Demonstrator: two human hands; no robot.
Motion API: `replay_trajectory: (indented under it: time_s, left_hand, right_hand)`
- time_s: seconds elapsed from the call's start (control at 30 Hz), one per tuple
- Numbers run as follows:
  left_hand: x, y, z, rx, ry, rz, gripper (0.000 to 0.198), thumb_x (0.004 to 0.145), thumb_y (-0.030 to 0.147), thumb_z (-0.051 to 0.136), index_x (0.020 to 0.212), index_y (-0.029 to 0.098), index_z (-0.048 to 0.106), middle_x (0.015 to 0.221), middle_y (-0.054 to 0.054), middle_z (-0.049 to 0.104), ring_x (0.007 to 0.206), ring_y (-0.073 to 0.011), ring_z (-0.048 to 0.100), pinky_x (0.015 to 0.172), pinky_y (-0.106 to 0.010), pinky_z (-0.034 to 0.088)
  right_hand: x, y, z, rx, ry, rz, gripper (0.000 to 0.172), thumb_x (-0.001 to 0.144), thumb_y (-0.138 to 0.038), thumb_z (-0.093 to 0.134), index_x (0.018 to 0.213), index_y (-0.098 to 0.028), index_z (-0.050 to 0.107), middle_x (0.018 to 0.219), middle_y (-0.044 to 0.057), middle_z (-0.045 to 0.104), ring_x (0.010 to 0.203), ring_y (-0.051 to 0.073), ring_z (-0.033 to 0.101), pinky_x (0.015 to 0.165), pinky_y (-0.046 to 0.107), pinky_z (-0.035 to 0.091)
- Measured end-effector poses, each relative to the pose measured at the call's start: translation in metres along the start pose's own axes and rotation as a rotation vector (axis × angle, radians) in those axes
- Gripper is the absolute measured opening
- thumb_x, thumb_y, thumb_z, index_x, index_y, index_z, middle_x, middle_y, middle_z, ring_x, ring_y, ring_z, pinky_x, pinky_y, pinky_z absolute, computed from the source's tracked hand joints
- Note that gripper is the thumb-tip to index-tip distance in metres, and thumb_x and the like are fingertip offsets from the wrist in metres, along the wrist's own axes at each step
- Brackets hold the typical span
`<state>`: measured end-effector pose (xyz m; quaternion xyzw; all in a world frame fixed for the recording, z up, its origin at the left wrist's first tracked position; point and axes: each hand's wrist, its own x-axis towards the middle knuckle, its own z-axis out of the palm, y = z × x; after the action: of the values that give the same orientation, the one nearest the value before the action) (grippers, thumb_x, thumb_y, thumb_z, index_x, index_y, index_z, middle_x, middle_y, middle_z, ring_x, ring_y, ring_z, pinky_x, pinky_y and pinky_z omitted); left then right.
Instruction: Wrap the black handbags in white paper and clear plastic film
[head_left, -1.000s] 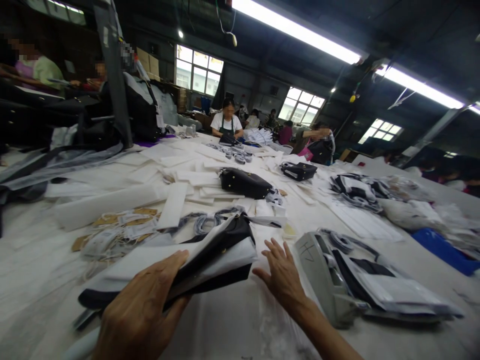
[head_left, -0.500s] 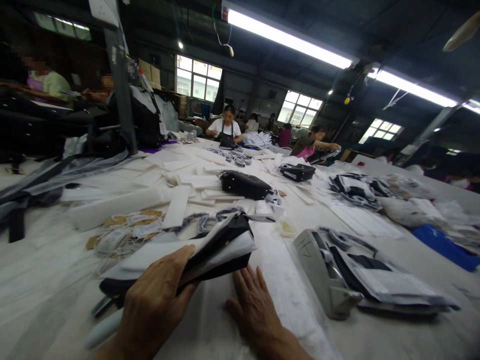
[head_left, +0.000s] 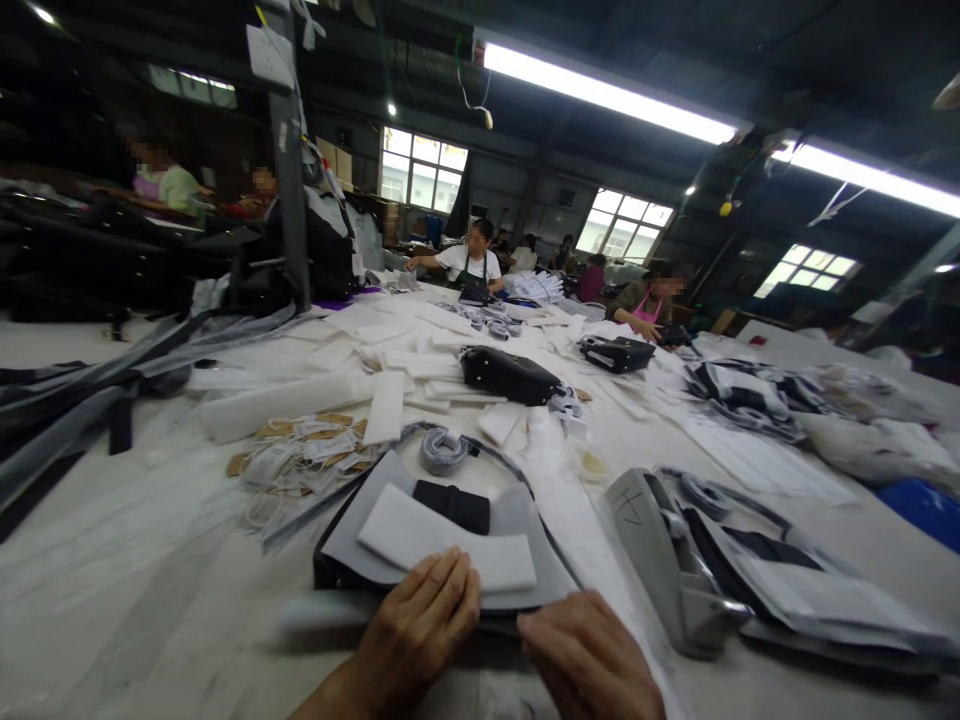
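Note:
A black handbag [head_left: 356,535] with a pale grey covering sheet lies flat on the table before me. A white foam strip [head_left: 487,560] rests across it, just below a black tab [head_left: 450,506]. My left hand [head_left: 424,620] lies with its fingers stretched over the near edge of the foam and bag. At the bag's near right corner, my right hand [head_left: 592,650] has its fingers curled round the edge; their tips are partly hidden. A coiled, wrapped strap [head_left: 444,451] sits at the bag's far side, inside its long handle.
To the right stand a grey tape dispenser [head_left: 652,560] and another wrapped bag [head_left: 817,590]. String tags [head_left: 307,455] lie to the left. Foam sheets [head_left: 386,405] and a black bag [head_left: 510,374] are farther back. A post [head_left: 292,190] rises at left; people work across the table.
The bag, tilted up in my left hand before, now lies flat with its foam-topped face up. My right hand has gone from flat on the table to the bag's near right corner.

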<state>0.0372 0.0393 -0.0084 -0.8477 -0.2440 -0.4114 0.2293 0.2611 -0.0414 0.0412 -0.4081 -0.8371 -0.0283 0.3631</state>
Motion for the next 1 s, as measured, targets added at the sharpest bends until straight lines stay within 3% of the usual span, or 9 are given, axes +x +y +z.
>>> replay_trajectory:
  time_s: [0.1, 0.13, 0.2, 0.33, 0.47, 0.6, 0.8, 1.0]
  left_hand:
    - [0.004, 0.001, 0.005, 0.014, 0.002, 0.017, 0.031, 0.101, 0.014, 0.037, 0.116, 0.015, 0.064, 0.117, -0.009, 0.068, 0.115, -0.0181, 0.062, 0.110, -0.032, 0.040]
    - [0.006, 0.002, 0.007, 0.019, 0.002, 0.020, 0.030, 0.101, 0.014, 0.038, 0.116, 0.015, 0.064, 0.117, -0.009, 0.068, 0.115, -0.0182, 0.062, 0.109, -0.031, 0.041]
    - [0.009, 0.005, 0.011, 0.025, 0.015, 0.020, 0.029, 0.101, 0.014, 0.039, 0.115, 0.014, 0.064, 0.117, -0.009, 0.068, 0.115, -0.0183, 0.062, 0.108, -0.032, 0.041]
    - [0.004, 0.012, 0.022, 0.027, 0.060, 0.017, 0.032, 0.101, 0.013, 0.036, 0.112, 0.014, 0.066, 0.116, -0.009, 0.068, 0.114, -0.0190, 0.062, 0.109, -0.033, 0.040]
    - [-0.004, 0.015, 0.027, 0.036, 0.021, 0.021, 0.032, 0.101, 0.015, 0.036, 0.114, 0.014, 0.065, 0.120, -0.011, 0.067, 0.117, -0.0203, 0.061, 0.111, -0.035, 0.037]
    - [-0.003, 0.014, 0.025, 0.027, 0.007, 0.021, 0.032, 0.100, 0.015, 0.036, 0.116, 0.013, 0.064, 0.120, -0.011, 0.066, 0.118, -0.0207, 0.060, 0.113, -0.036, 0.035]
    - [0.003, 0.013, 0.025, 0.014, 0.045, 0.007, 0.033, 0.100, 0.013, 0.035, 0.113, 0.012, 0.065, 0.115, -0.011, 0.067, 0.115, -0.0206, 0.061, 0.112, -0.036, 0.034]
    - [0.001, 0.001, 0.020, -0.015, 0.080, -0.029, 0.031, 0.102, 0.016, 0.035, 0.110, 0.014, 0.065, 0.113, -0.008, 0.067, 0.112, -0.0179, 0.061, 0.107, -0.033, 0.038]
  right_hand:
    - [0.062, 0.023, -0.014, 0.016, 0.063, 0.178, 0.018, 0.094, -0.020, 0.058, 0.105, -0.025, 0.071, 0.091, 0.005, 0.074, 0.084, 0.020, 0.070, 0.075, 0.032, 0.057]
    - [0.082, 0.033, -0.013, -0.003, -0.003, 0.275, 0.017, 0.095, -0.024, 0.057, 0.101, -0.023, 0.072, 0.094, 0.006, 0.075, 0.089, 0.019, 0.070, 0.081, 0.031, 0.056]
    - [0.118, 0.057, -0.004, -0.092, -0.272, 0.513, 0.020, 0.096, -0.025, 0.055, 0.102, -0.022, 0.074, 0.103, 0.003, 0.075, 0.099, 0.017, 0.069, 0.091, 0.027, 0.052]
    - [0.158, 0.105, 0.024, -0.198, -0.567, 0.723, 0.014, 0.092, -0.019, 0.063, 0.086, -0.016, 0.074, 0.086, 0.005, 0.075, 0.086, 0.018, 0.070, 0.084, 0.029, 0.054]
    - [0.168, 0.137, 0.048, -0.305, -0.756, 0.913, 0.021, 0.094, -0.032, 0.065, 0.102, -0.013, 0.066, 0.098, 0.005, 0.070, 0.083, 0.017, 0.068, 0.076, 0.035, 0.058]
    - [0.169, 0.153, 0.064, -0.383, -0.829, 1.013, 0.026, 0.094, -0.033, 0.066, 0.111, -0.013, 0.063, 0.109, 0.007, 0.066, 0.092, 0.019, 0.066, 0.079, 0.036, 0.058]
    - [0.161, 0.168, 0.072, -0.368, -0.857, 1.066, 0.025, 0.095, -0.034, 0.064, 0.108, -0.013, 0.064, 0.103, 0.006, 0.067, 0.086, 0.017, 0.067, 0.075, 0.035, 0.058]
    - [0.148, 0.165, 0.071, -0.267, -0.734, 1.039, 0.024, 0.095, -0.035, 0.063, 0.107, -0.014, 0.064, 0.103, 0.006, 0.067, 0.085, 0.017, 0.066, 0.075, 0.034, 0.057]
